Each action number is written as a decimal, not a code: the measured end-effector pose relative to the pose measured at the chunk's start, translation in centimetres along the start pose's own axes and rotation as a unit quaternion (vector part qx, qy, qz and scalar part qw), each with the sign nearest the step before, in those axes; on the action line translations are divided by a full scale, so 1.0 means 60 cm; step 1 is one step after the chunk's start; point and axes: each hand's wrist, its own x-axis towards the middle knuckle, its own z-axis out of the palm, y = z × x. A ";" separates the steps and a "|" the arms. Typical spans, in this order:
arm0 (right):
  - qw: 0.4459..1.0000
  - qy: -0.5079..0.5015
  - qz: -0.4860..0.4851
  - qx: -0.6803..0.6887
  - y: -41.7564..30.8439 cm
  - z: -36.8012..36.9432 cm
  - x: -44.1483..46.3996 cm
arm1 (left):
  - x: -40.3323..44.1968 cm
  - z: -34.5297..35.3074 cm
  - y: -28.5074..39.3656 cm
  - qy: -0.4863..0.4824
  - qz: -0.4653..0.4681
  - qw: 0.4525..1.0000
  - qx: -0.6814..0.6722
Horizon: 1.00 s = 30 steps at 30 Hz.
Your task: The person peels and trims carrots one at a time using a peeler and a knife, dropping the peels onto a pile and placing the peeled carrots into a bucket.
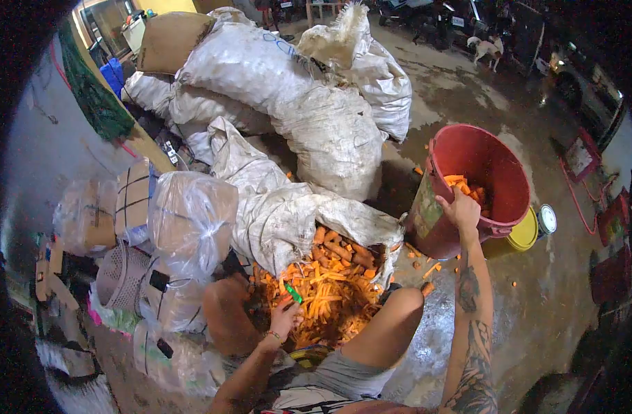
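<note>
My left hand (285, 319) is closed around a green-handled tool (293, 293), held above a heap of orange peelings and cut pieces (326, 293) between my knees. Whole carrots (340, 248) lie in the mouth of a white woven sack (261, 200) just beyond. At the right, my right hand (460, 209) reaches over the near rim of a tall red bucket (443, 155). Orange pieces (462, 184) are inside the bucket, close to the fingertips. Whether that hand holds a piece is too unclear to tell.
Full white sacks (261, 65) are piled ahead. Plastic-wrapped bundles (192, 214) and a perforated basket (121, 276) stand left. A yellow bucket (523, 231) sits beside the red one. A dog (487, 50) stands far back near motorcycles. Scraps dot the wet floor.
</note>
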 end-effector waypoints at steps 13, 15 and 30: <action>0.997 0.073 -0.021 -0.030 0.017 0.033 0.019 | 0.058 0.080 0.028 -0.039 -0.007 0.999 -0.007; 0.997 0.067 -0.019 -0.031 0.018 0.035 0.021 | 0.054 0.093 0.028 -0.034 -0.032 0.999 0.023; 0.998 0.046 -0.013 -0.033 0.013 0.025 0.022 | 0.133 0.012 -0.222 -0.085 0.184 0.928 0.312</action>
